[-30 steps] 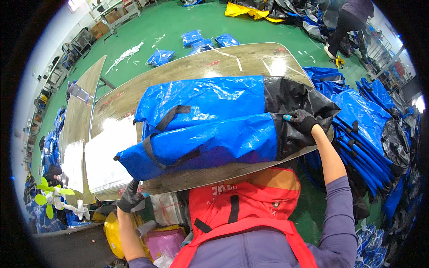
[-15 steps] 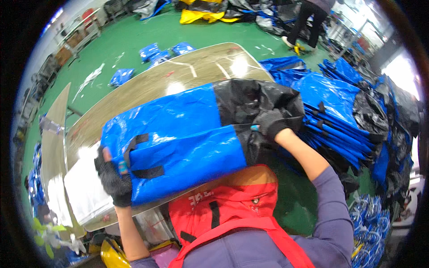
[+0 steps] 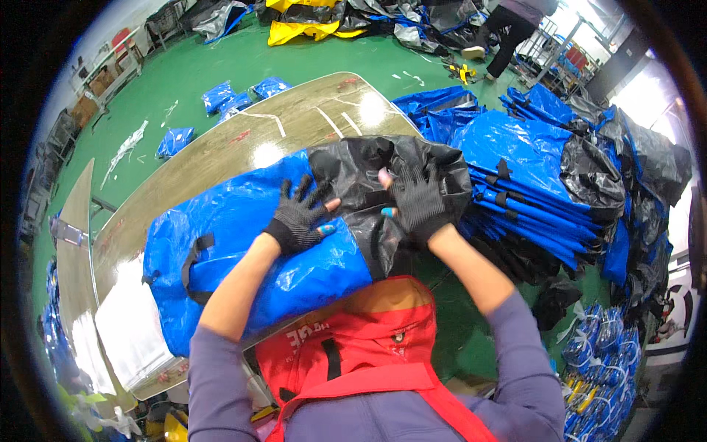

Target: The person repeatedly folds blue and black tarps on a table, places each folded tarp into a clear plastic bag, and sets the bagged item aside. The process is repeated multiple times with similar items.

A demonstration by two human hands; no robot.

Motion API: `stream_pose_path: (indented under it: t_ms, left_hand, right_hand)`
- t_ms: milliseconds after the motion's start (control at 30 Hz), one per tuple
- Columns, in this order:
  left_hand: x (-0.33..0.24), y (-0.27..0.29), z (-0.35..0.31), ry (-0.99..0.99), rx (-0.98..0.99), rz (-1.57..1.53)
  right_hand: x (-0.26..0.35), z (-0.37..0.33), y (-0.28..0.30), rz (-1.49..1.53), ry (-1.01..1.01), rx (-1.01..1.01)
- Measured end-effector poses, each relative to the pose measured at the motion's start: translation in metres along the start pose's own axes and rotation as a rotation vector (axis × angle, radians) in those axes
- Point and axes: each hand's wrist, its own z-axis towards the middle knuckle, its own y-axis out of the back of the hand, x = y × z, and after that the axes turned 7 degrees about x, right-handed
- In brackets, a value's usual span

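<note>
A large blue bag with a black end section [image 3: 213,221] lies flat across the table in front of me. Black straps show near its left end. My left hand [image 3: 298,219] rests palm down on the blue part near the seam, its fingers spread. On the black section, my right hand [image 3: 420,202] lies flat, also with fingers apart. Both hands wear dark striped knit gloves that leave some fingertips bare. Neither hand grips anything. The bag's black end looks wrinkled, and its near edge reaches the table's front edge.
The glossy table [image 3: 243,140] carries white sheets [image 3: 136,324] at its left. A stack of folded blue-and-black bags [image 3: 526,162] is on the right, with bundled blue packs [image 3: 600,361] below. Blue packets [image 3: 175,141] lie on the green floor; a person [image 3: 508,33] walks beyond.
My left hand has moved from the bag's left end rightward to the middle and spread open. My right hand has let go of the black end's edge and flattened on it.
</note>
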Motion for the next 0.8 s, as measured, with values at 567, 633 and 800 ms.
stream_pose_path:
  t_ms: [567,633,800]
  left_hand:
    - [-0.047,-0.011,-0.078,-0.335,0.123,-0.170]
    - [-0.029,0.003,-0.135,-0.229,0.181,-0.233]
    - [0.012,0.030,-0.304,0.314,0.298,-0.474]
  right_hand:
    - [-0.010,0.114,0.002,0.280,0.102,0.884]
    - [-0.012,0.117,-0.022,0.293,0.106,0.916]
    - [-0.023,0.106,-0.042,0.281,0.007,0.806]
